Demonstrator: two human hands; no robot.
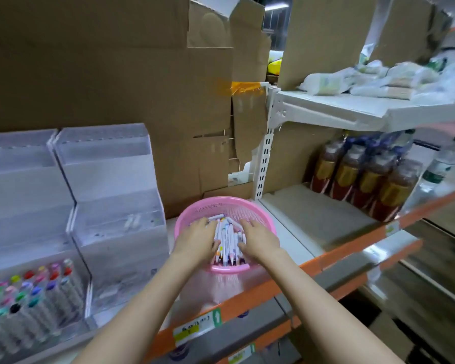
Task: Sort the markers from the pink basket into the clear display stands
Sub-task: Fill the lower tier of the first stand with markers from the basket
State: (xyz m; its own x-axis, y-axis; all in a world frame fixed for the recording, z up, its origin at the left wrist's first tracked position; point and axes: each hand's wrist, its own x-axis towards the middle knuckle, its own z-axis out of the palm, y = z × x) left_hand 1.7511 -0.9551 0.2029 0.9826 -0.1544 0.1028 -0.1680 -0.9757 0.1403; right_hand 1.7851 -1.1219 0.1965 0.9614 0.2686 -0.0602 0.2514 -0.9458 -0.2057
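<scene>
A round pink basket (195,209) stands on the shelf, filled with a heap of white markers (227,239) with coloured ends. Both hands are inside it. My left hand (196,239) lies on the left side of the heap and my right hand (259,239) on the right side, fingers curled around the bundle between them. Left of the basket stand two clear tiered display stands: the near one (118,206) looks mostly bare, and the far-left stand (24,195) holds several markers with coloured caps (29,287) in its front row.
Cardboard sheets (103,61) back the shelf. To the right, shrink-wrapped brown bottles (363,174) sit past a white upright post (263,158). An upper white shelf (352,109) carries plastic packets. The orange shelf edge (273,285) with price labels runs in front.
</scene>
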